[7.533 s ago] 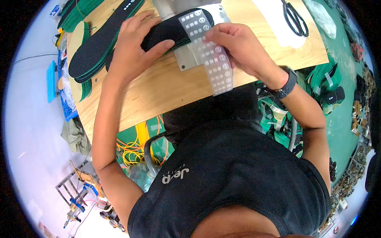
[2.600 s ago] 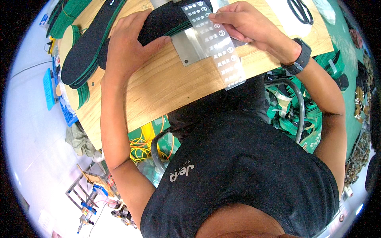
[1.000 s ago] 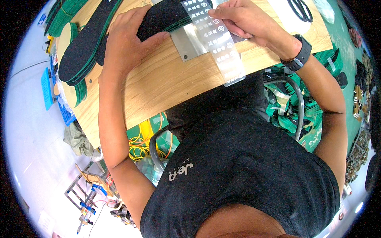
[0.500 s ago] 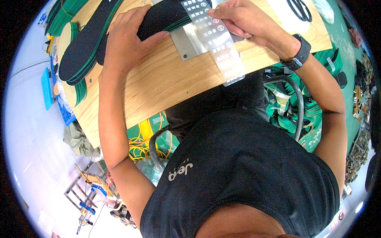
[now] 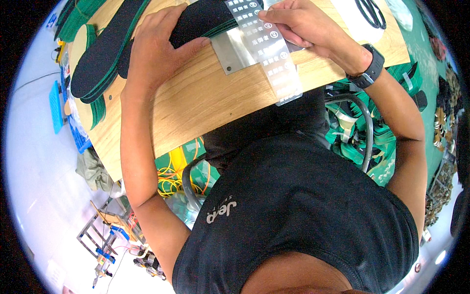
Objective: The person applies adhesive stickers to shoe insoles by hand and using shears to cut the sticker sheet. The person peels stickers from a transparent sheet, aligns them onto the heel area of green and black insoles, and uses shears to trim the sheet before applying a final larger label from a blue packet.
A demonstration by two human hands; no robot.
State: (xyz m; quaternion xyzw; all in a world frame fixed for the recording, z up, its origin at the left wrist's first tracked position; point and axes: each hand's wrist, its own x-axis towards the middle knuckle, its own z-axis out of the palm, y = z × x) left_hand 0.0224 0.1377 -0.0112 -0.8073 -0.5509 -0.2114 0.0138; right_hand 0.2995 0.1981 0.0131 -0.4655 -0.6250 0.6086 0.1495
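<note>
My left hand (image 5: 154, 49) curves around the near-left end of a stack of black insoles with green edges (image 5: 200, 22). Its thumb lies along the near side and its fingers reach to the far side, so it holds the stack. In a pinch of thumb and forefinger, my right hand (image 5: 298, 24) holds a clear strip of printed labels (image 5: 274, 61) at its right edge. The strip crosses the right part of the stack and hangs toward the table's near edge. Under both lies a flat metal plate (image 5: 232, 51). The far ends of stack and strip are cut off.
More black and green insoles (image 5: 95, 71) lie at the left on the wooden table (image 5: 196, 98). Black loops (image 5: 370, 12) rest on a white sheet at the far right. Bundled insoles (image 5: 347, 122) sit below to the right, and yellow cable (image 5: 171, 181) lies on the floor.
Both hands stay nearly where they were, still on the stack and the label strip. The whole view has shifted slightly.
</note>
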